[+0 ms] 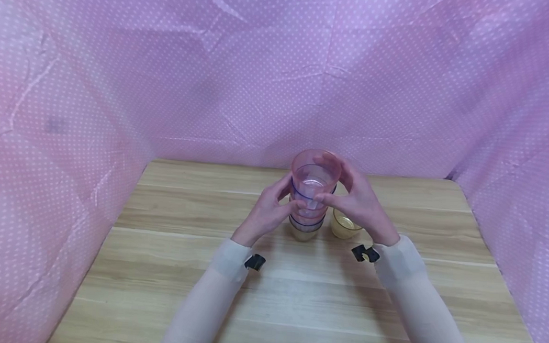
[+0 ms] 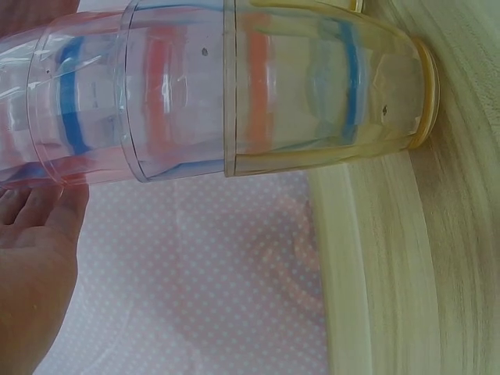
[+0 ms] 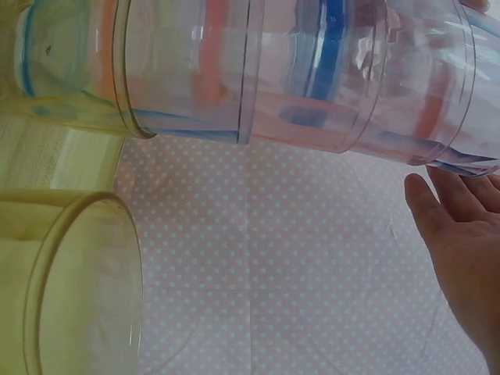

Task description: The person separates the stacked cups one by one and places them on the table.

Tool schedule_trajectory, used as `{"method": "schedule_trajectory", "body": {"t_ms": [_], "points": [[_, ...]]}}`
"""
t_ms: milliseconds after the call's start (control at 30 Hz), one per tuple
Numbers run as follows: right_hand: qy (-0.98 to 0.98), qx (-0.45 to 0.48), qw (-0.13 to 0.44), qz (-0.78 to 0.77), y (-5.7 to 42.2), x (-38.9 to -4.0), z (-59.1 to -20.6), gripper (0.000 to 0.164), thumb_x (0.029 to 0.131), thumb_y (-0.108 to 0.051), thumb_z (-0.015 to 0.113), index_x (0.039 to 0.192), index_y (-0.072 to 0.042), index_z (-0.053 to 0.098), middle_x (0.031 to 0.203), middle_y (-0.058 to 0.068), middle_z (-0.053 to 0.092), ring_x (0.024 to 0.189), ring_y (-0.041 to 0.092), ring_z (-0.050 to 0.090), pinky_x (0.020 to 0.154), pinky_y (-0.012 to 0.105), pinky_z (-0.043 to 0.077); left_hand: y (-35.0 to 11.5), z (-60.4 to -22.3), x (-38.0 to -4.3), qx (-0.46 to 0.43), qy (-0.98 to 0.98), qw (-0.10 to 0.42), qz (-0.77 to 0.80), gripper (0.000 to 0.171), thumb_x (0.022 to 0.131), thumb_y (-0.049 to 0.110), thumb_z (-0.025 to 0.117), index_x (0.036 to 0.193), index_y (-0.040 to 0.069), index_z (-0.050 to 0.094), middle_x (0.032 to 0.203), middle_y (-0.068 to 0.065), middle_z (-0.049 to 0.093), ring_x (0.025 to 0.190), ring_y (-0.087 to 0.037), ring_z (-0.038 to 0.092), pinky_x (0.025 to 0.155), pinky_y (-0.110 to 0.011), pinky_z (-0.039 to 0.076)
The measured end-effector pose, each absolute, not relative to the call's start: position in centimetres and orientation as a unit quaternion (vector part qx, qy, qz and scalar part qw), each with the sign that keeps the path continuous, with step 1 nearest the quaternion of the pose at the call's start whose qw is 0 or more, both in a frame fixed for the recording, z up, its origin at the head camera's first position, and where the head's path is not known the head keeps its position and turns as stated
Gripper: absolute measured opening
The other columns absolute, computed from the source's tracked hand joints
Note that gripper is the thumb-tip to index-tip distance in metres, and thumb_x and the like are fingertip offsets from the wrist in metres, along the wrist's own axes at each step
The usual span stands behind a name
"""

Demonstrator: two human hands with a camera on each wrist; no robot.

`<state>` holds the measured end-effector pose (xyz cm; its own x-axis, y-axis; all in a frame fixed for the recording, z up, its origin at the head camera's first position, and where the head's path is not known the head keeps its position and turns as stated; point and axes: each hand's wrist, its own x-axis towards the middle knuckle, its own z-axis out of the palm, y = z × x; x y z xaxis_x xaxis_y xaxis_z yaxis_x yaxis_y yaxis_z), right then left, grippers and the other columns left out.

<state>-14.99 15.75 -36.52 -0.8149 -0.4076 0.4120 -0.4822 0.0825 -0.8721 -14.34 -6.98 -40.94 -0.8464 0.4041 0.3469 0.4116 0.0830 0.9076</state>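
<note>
A tall stack of nested see-through cups (image 1: pixel 312 195) stands on the wooden table, a yellow cup (image 2: pixel 391 94) at its base. Blue cups and pink cups alternate above it, and a pink cup (image 1: pixel 316 169) is uppermost. From the left side, my left hand (image 1: pixel 267 210) holds the stack around its middle, thumb in front. Higher up, my right hand (image 1: pixel 360 200) grips it from the right, thumb in front and fingers behind near the top rim. A second yellow cup (image 3: pixel 74 289) stands upright just right of the stack, partly behind my right hand in the head view.
The wooden table (image 1: pixel 294 309) reaches back to a pink dotted cloth (image 1: pixel 242 85) that hangs behind and on both sides. A dark wrist strap piece (image 1: pixel 255 262) sits at the left sleeve, another strap piece (image 1: pixel 366 253) at the right.
</note>
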Motion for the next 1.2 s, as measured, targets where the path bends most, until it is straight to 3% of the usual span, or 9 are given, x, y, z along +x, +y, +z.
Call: {"method": "schedule_trajectory", "body": {"t_ms": [133, 267, 400, 933, 1067, 1200], "points": [[-0.731, 0.298, 0.034, 0.613, 15.6, -14.9, -36.6, 0.086, 0.081, 0.009, 0.083, 0.155, -0.005, 0.043, 0.150, 0.012, 0.056, 0.141, 0.024, 0.049, 0.122, 0.042, 0.037, -7.1, -41.0, -14.3, -0.278, -0.734, 0.003, -0.619, 0.096, 0.091, 0.059, 0.067, 0.160, 0.001, 0.034, 0.154, -0.021, 0.049, 0.142, -0.032, 0.049, 0.121, -0.036, 0.038], [-0.727, 0.296, 0.043, 0.618, 15.5, -14.8, -36.6, 0.086, 0.080, 0.012, 0.082, 0.155, -0.005, 0.042, 0.150, 0.014, 0.056, 0.140, 0.023, 0.050, 0.121, 0.039, 0.037, -7.1, -41.0, -14.2, -0.275, -0.734, 0.003, -0.621, 0.077, 0.099, 0.025, 0.073, 0.160, 0.001, 0.033, 0.154, -0.022, 0.049, 0.141, -0.032, 0.050, 0.121, -0.034, 0.037], [-0.723, 0.295, 0.051, 0.622, 15.4, -14.7, -36.6, 0.086, 0.080, 0.013, 0.081, 0.155, -0.005, 0.042, 0.150, 0.016, 0.055, 0.140, 0.023, 0.050, 0.121, 0.037, 0.037, -7.0, -40.9, -14.2, -0.269, -0.737, 0.001, -0.620, 0.075, 0.096, 0.003, 0.073, 0.160, 0.000, 0.034, 0.154, -0.021, 0.049, 0.141, -0.031, 0.050, 0.121, -0.033, 0.037], [-0.704, 0.285, 0.070, 0.647, 15.0, -14.2, -36.1, 0.087, 0.079, 0.010, 0.084, 0.154, -0.002, 0.041, 0.150, 0.019, 0.055, 0.140, 0.024, 0.050, 0.121, 0.037, 0.037, -7.1, -41.0, -14.3, -0.267, -0.740, 0.001, -0.617, 0.074, 0.095, 0.002, 0.073, 0.159, -0.001, 0.035, 0.153, -0.023, 0.051, 0.141, -0.033, 0.050, 0.121, -0.035, 0.037], [-0.699, 0.284, 0.080, 0.651, 15.0, -14.0, -36.0, 0.087, 0.081, 0.003, 0.086, 0.155, -0.001, 0.041, 0.150, 0.020, 0.054, 0.138, 0.023, 0.051, 0.119, 0.034, 0.040, -7.1, -41.0, -14.3, -0.268, -0.744, 0.005, -0.612, 0.074, 0.095, 0.003, 0.073, 0.159, 0.000, 0.036, 0.151, -0.022, 0.052, 0.140, -0.032, 0.051, 0.121, -0.036, 0.038], [-0.681, 0.292, 0.096, 0.665, 14.9, -13.8, -35.9, 0.088, 0.082, -0.014, 0.089, 0.154, 0.002, 0.041, 0.148, 0.024, 0.054, 0.136, 0.025, 0.053, 0.116, 0.033, 0.043, -7.1, -41.0, -14.4, -0.268, -0.744, 0.007, -0.612, 0.074, 0.095, 0.002, 0.074, 0.159, 0.001, 0.037, 0.151, -0.022, 0.053, 0.140, -0.032, 0.051, 0.121, -0.037, 0.039]]}}
